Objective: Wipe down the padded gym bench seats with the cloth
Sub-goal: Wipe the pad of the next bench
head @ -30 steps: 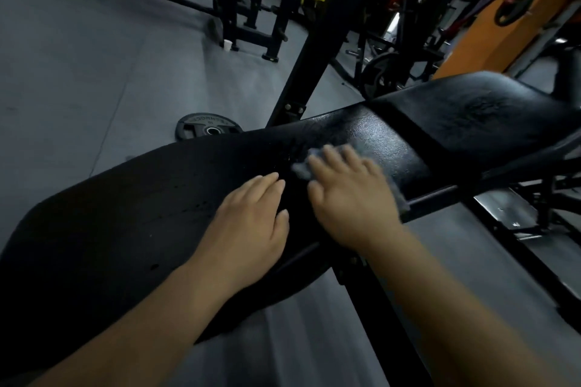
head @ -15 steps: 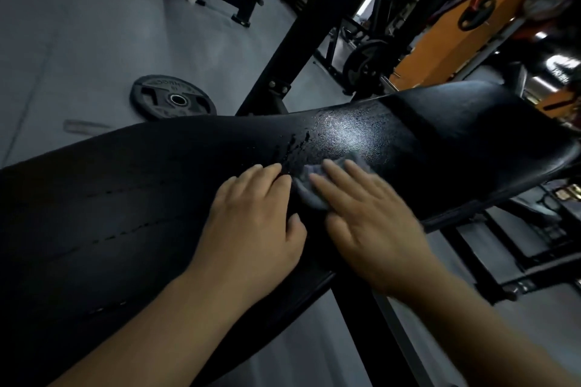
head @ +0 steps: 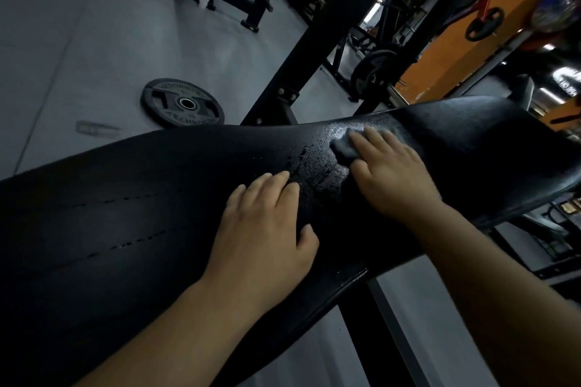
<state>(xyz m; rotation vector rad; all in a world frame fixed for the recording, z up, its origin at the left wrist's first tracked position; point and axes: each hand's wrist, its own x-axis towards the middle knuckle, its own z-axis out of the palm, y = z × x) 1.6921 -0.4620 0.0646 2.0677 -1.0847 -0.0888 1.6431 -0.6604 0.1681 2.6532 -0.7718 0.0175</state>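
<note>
a black weight plate (head: pixel 183 103) lies flat on the grey floor (head: pixel 78 25), near the foot of a slanted black rack post (head: pixel 314 41). behind it, another plate (head: pixel 374 71) stands upright beside an orange wall (head: pixel 471 25), with a red machine arm (head: pixel 485 3) above.

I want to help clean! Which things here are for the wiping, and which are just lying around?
For the job: grey cloth, pressed under the right hand; black bench pad; left hand, flat on the pad.
Just lying about: weight plate on the floor; rack post behind the bench.
</note>
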